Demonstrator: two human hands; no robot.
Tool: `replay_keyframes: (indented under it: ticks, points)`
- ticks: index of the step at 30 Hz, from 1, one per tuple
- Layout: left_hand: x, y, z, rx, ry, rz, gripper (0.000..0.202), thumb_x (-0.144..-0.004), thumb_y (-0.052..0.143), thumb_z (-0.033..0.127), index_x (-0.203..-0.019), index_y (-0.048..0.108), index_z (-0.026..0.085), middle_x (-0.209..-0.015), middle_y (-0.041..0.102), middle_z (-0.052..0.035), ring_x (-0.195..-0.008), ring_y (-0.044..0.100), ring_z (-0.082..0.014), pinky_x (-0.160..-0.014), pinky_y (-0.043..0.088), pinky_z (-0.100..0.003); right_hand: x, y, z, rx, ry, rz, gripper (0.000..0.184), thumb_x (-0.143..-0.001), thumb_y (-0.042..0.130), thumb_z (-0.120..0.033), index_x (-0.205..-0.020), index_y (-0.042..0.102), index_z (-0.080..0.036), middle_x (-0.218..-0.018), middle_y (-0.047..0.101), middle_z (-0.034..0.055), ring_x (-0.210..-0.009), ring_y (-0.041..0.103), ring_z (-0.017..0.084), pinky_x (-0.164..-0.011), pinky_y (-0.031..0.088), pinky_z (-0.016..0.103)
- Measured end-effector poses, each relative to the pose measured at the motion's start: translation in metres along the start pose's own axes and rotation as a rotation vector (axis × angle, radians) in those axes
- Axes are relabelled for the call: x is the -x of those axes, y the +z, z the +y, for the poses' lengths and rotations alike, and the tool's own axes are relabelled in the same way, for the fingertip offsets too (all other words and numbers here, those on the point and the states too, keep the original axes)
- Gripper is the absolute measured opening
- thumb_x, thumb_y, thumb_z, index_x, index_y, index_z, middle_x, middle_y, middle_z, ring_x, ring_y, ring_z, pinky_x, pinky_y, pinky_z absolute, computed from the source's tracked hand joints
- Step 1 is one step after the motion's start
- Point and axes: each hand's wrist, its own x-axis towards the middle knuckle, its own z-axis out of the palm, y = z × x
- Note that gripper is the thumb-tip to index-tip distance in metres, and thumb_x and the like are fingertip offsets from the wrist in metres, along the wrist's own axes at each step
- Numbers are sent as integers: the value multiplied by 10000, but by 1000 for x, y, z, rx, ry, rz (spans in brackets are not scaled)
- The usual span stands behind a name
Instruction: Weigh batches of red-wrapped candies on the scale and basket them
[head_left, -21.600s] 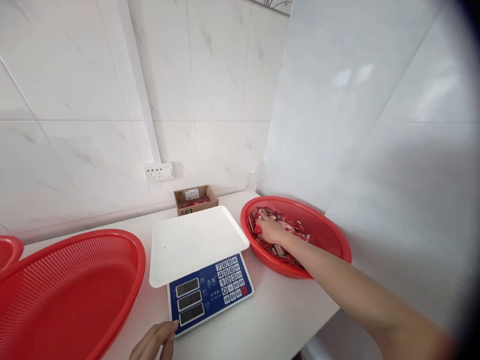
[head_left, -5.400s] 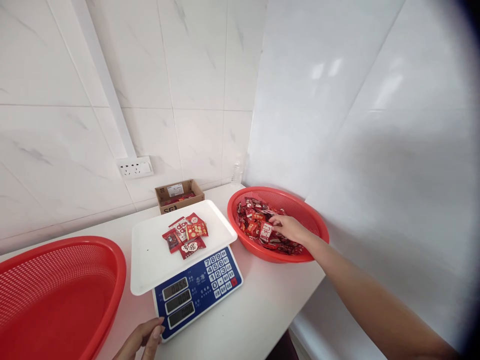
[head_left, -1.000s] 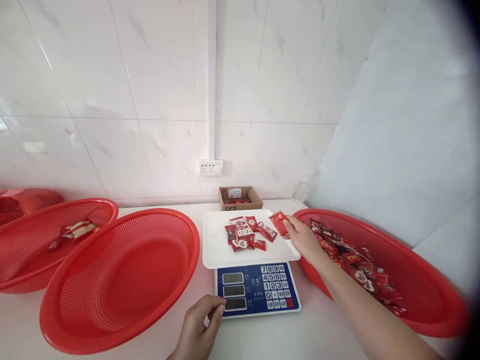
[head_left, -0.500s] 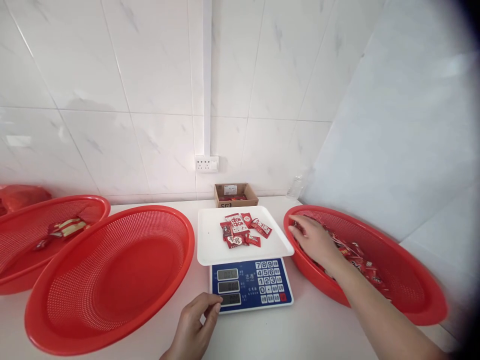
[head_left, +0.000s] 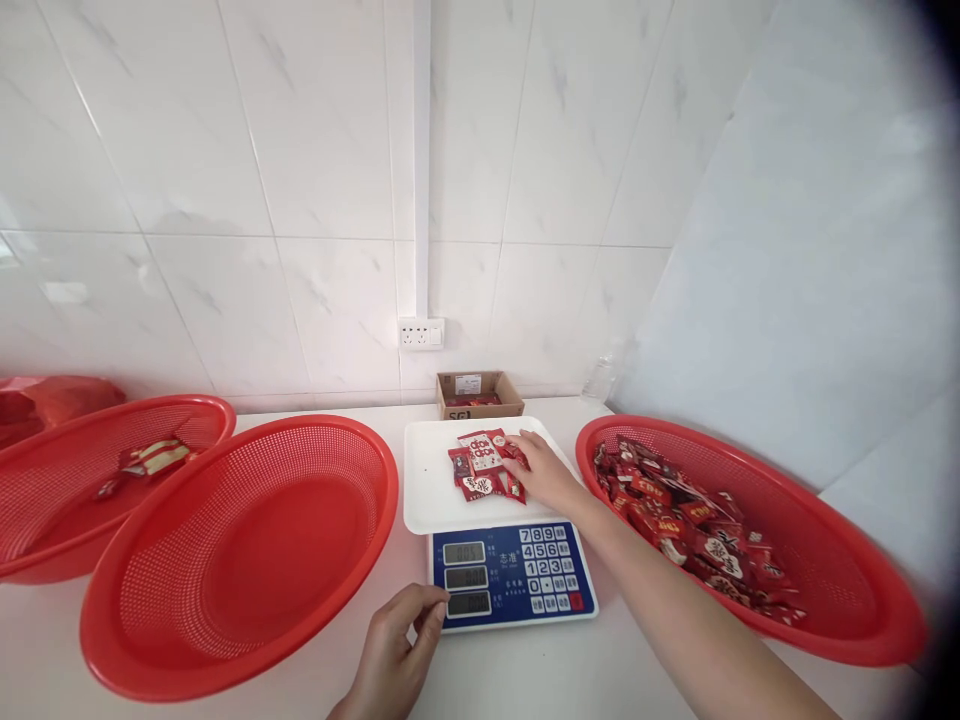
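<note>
A blue scale [head_left: 517, 580] with a white tray [head_left: 431, 490] stands mid-counter. A small pile of red snack packets [head_left: 481, 468] lies on the tray. My right hand [head_left: 544, 472] reaches over the tray, its fingers curled on the right side of the pile and touching the packets. My left hand [head_left: 397, 655] rests loosely curled on the counter, its fingertips against the scale's front left corner. The red basket at the right [head_left: 862, 600] holds many more red packets [head_left: 690, 520].
A big red basket with nothing in it [head_left: 240, 560] sits left of the scale. Another red basket [head_left: 45, 500] at the far left holds a few packets. A small cardboard box [head_left: 480, 394], a wall socket [head_left: 421, 333] and a clear bottle [head_left: 598, 380] are at the back wall.
My right hand has come out of the right basket and moved left onto the pile on the scale tray. The left hand has stayed at the scale's corner.
</note>
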Motion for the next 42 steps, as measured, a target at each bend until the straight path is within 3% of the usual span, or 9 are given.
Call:
replay_keyframes:
  ticks: [4, 7, 16, 19, 23, 27, 31, 37, 42]
  points:
    - [-1, 0, 1, -2, 28, 16, 214, -881, 472, 327, -864, 633, 187, -706, 644, -19, -624, 576, -113, -576, 472, -183, -5, 5, -21, 22, 72, -165, 727, -814, 412, -649, -1424, 301, -269, -1512, 177, 117, -1380, 88, 325, -1072, 157, 521]
    - [-2, 1, -1, -1, 36, 16, 211, -882, 473, 320, -872, 637, 186, -710, 645, -19, -625, 577, -111, -581, 474, -182, -7, 12, -36, 81, 39, -272, 826, -728, 374, -780, -1428, 263, -356, -1536, 93, 71, -1375, -32, 365, -1060, 54, 584]
    - [-2, 0, -1, -17, 27, 18, 228, -882, 471, 334, -865, 643, 186, -722, 657, -28, -621, 579, -116, -580, 480, -190, -7, 15, -43, 18, -125, -212, 575, -854, 386, -581, -1372, 393, -332, -1510, 219, 25, -1382, 103, 297, -1074, 127, 547]
    - [-1, -2, 0, -26, 23, 28, 233, -882, 471, 340, -871, 646, 187, -719, 659, -28, -616, 583, -117, -569, 484, -188, -1, -8, -22, -102, -128, -58, 564, -881, 348, -530, -1372, 401, -259, -1476, 298, 64, -1364, 208, 236, -1092, 196, 453]
    - [0, -4, 2, -24, 11, 19, 233, -871, 486, 358, -877, 651, 193, -738, 671, -31, -646, 613, -129, -585, 500, -192, 21, -61, 33, -54, 14, 98, 480, -854, 428, -403, -1291, 483, -212, -1329, 500, 78, -1225, 446, 212, -1050, 313, 368]
    - [0, -3, 0, -20, 2, 1, 217, -838, 530, 374, -888, 659, 207, -749, 682, -24, -651, 634, -137, -509, 486, -171, 64, -104, 95, 90, 286, -142, 424, -821, 483, -338, -1219, 549, -206, -1229, 586, 85, -1102, 554, 247, -932, 425, 360]
    - [-1, 1, -7, -11, -12, -25, 226, -819, 542, 396, -882, 665, 216, -756, 682, -21, -650, 637, -142, -447, 465, -160, 105, -107, 132, 298, 399, -408, 538, -671, 658, -273, -1199, 571, -218, -1332, 494, 103, -1130, 522, 304, -915, 419, 368]
    - [-3, 2, -16, -45, -77, -17, 289, -790, 559, 447, -910, 676, 212, -791, 693, -31, -646, 637, -151, -412, 455, -161, 114, -111, 147, 317, 422, -367, 184, -737, 543, -193, -891, 640, -220, -951, 664, 48, -840, 617, 214, -693, 448, 279]
    - [-4, 0, -16, -51, -90, -13, 314, -785, 562, 468, -924, 678, 211, -808, 700, -36, -638, 634, -149, -425, 464, -165, 109, -115, 143, 338, 420, -358, 176, -726, 553, -219, -881, 636, -231, -913, 663, 34, -818, 611, 205, -661, 429, 271]
